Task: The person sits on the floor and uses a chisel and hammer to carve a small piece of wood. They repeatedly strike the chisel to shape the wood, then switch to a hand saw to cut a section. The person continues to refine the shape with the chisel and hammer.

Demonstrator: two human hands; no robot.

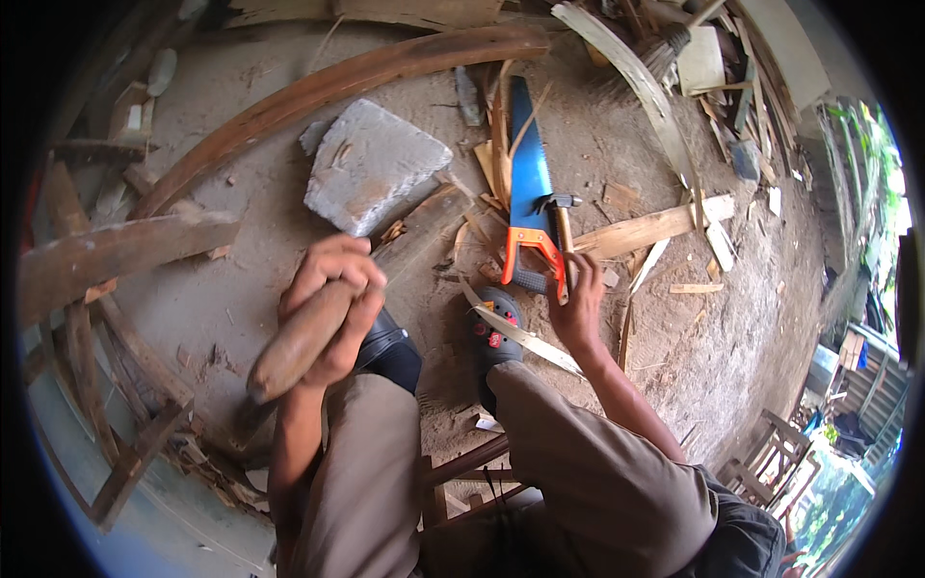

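Note:
My left hand (332, 303) is wrapped round a thick brown piece of wood (303, 342) with a rounded near end. Its squared far part slants up beside a grey stone block (376, 164). The fingers of my right hand (578, 301) close round the lower handle of a claw hammer (565, 226), whose dark head points away from me. Just left of the hammer, a handsaw (530, 183) with a blue blade and an orange and black handle lies on the ground. A thin pale wood strip (525, 337) crosses over my right shoe (496, 323).
A long curved brown beam (337, 82) lies beyond the stone block. Wooden frame parts (125, 246) stand at the left. A pale board (646, 228), splinters and offcuts lie to the right on the dirt floor. A broom (665, 53) is at the far right.

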